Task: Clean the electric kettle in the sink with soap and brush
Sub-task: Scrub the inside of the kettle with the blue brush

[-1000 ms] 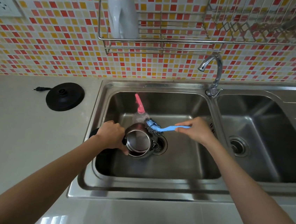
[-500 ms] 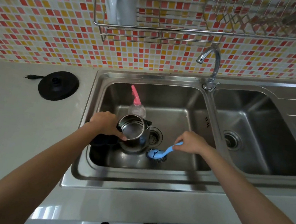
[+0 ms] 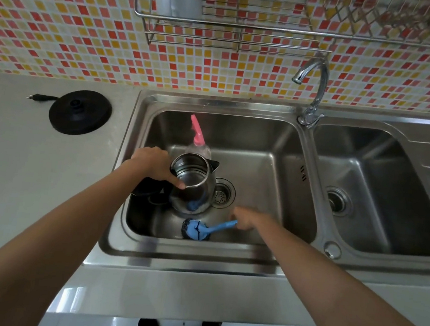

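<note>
Currently the kettle (image 3: 193,179) stands upright on the floor of the left basin of the sink (image 3: 198,258), long axis vertical, open mouth facing up, just at 9 o'clock of the drain (image 3: 222,193). Spout points toward roughly 1 o'clock. Body is polished steel, its interior bare metal; the lower wall mirrors a blue patch from the brush (image 3: 201,229). A black part, handle or lid, cannot tell which, hangs at its 8 o'clock side. Left hand (image 3: 152,165) grips the kettle at the rim, thumb laid across the rim's near edge. The brush lies on the basin floor at 6 o'clock of the kettle, not touching it; long axis runs from 8 o'clock (dark-bristled blue head) to 2 o'clock (handle end). Right hand (image 3: 248,218), motion-blurred, has its fingers closed on the handle end. Soap bottle (image 3: 199,137), clear with pink cap, stands touching or just behind the kettle at 12 o'clock. Black kettle base (image 3: 80,111) sits on the surface (image 3: 22,169), at 10 o'clock, well apart from the sink.
</note>
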